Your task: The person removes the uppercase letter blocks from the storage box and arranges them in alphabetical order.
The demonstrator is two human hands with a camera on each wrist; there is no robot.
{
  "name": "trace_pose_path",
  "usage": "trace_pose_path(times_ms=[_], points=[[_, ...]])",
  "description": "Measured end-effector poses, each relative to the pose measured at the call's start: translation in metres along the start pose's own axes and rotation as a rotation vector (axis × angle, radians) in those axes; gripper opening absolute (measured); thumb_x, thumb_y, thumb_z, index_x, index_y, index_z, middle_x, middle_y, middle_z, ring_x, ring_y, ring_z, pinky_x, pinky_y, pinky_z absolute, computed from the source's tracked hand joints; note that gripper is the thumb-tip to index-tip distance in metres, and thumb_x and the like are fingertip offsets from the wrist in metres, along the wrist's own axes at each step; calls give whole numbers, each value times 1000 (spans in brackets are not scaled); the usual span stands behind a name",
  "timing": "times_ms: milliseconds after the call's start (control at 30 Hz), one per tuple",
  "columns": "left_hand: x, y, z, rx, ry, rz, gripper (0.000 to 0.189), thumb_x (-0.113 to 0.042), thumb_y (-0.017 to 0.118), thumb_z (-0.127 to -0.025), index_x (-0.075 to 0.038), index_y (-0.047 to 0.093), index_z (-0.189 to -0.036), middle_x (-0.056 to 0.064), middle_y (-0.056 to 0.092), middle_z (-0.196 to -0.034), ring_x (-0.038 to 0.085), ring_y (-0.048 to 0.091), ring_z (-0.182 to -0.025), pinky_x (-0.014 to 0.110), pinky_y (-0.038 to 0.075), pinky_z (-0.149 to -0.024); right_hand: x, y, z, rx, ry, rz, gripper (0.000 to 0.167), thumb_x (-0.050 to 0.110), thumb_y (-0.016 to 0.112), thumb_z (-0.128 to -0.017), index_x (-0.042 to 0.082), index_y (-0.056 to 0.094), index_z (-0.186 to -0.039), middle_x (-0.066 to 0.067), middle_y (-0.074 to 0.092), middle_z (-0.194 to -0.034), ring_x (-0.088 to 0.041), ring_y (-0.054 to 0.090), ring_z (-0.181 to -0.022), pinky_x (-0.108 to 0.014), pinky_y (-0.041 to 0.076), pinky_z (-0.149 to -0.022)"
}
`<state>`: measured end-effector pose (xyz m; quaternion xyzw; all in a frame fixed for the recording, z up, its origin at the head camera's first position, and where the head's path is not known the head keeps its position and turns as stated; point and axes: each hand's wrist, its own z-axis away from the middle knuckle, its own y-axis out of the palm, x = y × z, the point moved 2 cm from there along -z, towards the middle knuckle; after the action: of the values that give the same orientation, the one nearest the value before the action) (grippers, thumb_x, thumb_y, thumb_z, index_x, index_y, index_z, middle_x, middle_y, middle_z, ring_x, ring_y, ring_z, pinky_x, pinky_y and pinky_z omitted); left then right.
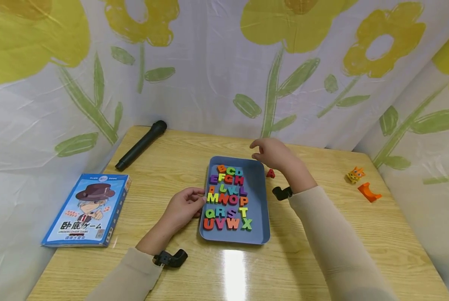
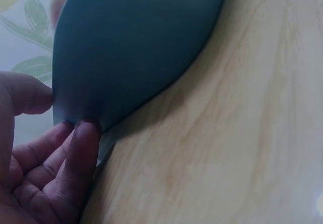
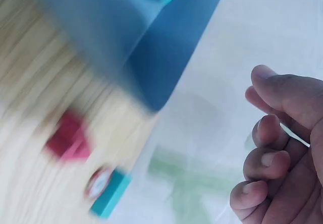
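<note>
A blue-grey tray (image 1: 256, 209) on the table holds several colourful letters (image 1: 232, 200) in rows, from B at the back to X at the front. My left hand (image 1: 184, 207) pinches the tray's left wall; in the left wrist view the thumb is at the rim and the fingers (image 2: 83, 143) lie against the outer side. Just beyond the tray's back right corner hovers my right hand (image 1: 273, 154), fingers loosely curled around nothing. Below it, a red letter A (image 1: 270, 173) rests outside the tray. Beside that letter, the right wrist view shows a teal block (image 3: 110, 193), blurred.
A black microphone (image 1: 141, 145) lies at the back left, behind a boxed card game (image 1: 86, 210). To the right are a small orange and yellow figure (image 1: 355, 175) and an orange curved piece (image 1: 369, 192). A flowered curtain (image 1: 209, 83) hangs along the table's back edge.
</note>
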<state>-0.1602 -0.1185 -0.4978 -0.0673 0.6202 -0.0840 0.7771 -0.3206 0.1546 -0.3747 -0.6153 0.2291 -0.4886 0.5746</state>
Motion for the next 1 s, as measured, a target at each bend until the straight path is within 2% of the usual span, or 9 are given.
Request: trace_pose_path(times_ms=[200,367,567,800,1000], points=[[1,-1,1,0,-1,-6,32,-18,72,-104,-6,72,-134,12,74,-110,16,68,-80,28,62,-70,43,18,-30,75,-95,64,36,20,70,-108,11,71,-143,-10,73,-136,-30,67,-115,-48,57,-103],[1,-1,-1,-6,3,-11,32,-19,73,-104,-8,72,-134,11,75,-109,15,68,-80,28,62,-71,67,38,-48,181,-131,118,29,18,70,-108,11,76,-136,-9,73,-140,-29,68,-122,-46,56,-110],[2,0,-1,-1,10,-14,31,-19,73,-104,-7,73,-133,10,74,-107,15,68,-79,28,62,-70,71,56,-55,263,-86,159,26,24,71,-108,13,77,-130,-8,74,-133,-27,68,-117,-45,57,-105],[1,1,-2,1,22,-14,30,-18,72,-104,-7,73,-132,10,73,-105,15,67,-79,28,62,-70,67,62,-55,241,-63,188,27,27,71,-107,14,77,-130,-8,75,-132,-26,69,-114,-46,58,-104],[-2,1,-1,10,29,-10,30,-17,72,-104,-6,73,-132,10,73,-105,15,66,-78,27,61,-69,67,65,-54,222,-58,178,23,27,72,-106,12,77,-123,-8,76,-123,-25,68,-102,-46,59,-97]])
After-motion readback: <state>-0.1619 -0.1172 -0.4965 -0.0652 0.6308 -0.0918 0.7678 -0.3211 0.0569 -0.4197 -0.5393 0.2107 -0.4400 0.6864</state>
